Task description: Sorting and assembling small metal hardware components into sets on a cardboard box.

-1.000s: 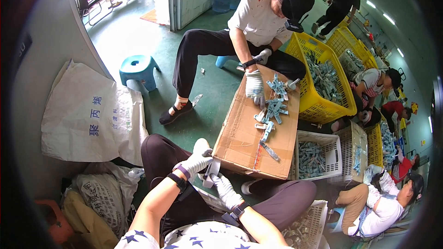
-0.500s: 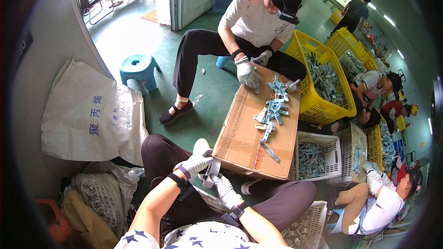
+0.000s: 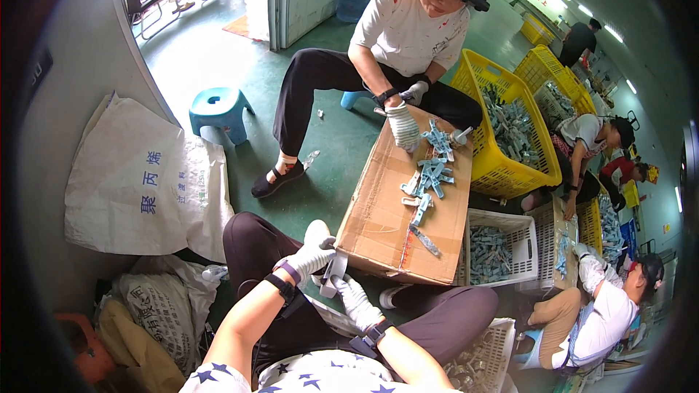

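While the right hand (image 3: pixel 357 304) and left hand (image 3: pixel 312 258) are closed on a pale band (image 3: pixel 338 266) beside the near corner of the cardboard box (image 3: pixel 371 218), it can be judged light, smooth and bendy, best gripped by its edges.

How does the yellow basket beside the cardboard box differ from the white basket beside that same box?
The yellow basket looks larger than the white basket. The yellow basket shows a bigger heap of clips; the white basket, a smaller pile. The yellow basket stands farther from the camera, the white basket nearer. Both have slotted walls.
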{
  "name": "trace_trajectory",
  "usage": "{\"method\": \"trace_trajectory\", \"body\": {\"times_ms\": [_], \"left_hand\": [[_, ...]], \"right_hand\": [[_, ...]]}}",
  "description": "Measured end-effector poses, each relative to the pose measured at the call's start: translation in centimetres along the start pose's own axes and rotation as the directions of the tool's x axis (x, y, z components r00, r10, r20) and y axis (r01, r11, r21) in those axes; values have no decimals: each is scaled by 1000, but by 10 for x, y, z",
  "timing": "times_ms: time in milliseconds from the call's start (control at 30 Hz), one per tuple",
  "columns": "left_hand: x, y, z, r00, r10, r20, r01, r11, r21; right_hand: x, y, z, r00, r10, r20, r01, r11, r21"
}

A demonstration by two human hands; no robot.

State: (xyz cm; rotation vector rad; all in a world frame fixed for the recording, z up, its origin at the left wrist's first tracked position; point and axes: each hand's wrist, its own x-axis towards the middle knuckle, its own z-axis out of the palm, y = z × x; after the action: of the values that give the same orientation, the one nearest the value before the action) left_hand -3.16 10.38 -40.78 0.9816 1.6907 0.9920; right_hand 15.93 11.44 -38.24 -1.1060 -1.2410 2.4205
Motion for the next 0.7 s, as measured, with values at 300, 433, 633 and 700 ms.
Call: {"method": "trace_trajectory", "body": {"times_ms": [300, 433, 633, 700], "left_hand": [[-4, 9, -4, 999, -17, 31, 17, 1000, 5], [-3, 12, -2, 999, -22, 35, 22, 1000, -13], [-3, 5, -2, 999, -50, 4, 50, 999, -20], [-5, 16, -1, 999, -50, -3, 50, 998, -40]], "right_hand": [[-1, -1, 0, 1000, -2, 0, 2, 1000, 4], [-2, -1, -1, 1000, 6, -9, -6, 1000, 17], [-1, -2, 2, 1000, -1, -2, 1, 1000, -10], [2, 4, -4, 1000, 15, -2, -15, 1000, 8]]}}
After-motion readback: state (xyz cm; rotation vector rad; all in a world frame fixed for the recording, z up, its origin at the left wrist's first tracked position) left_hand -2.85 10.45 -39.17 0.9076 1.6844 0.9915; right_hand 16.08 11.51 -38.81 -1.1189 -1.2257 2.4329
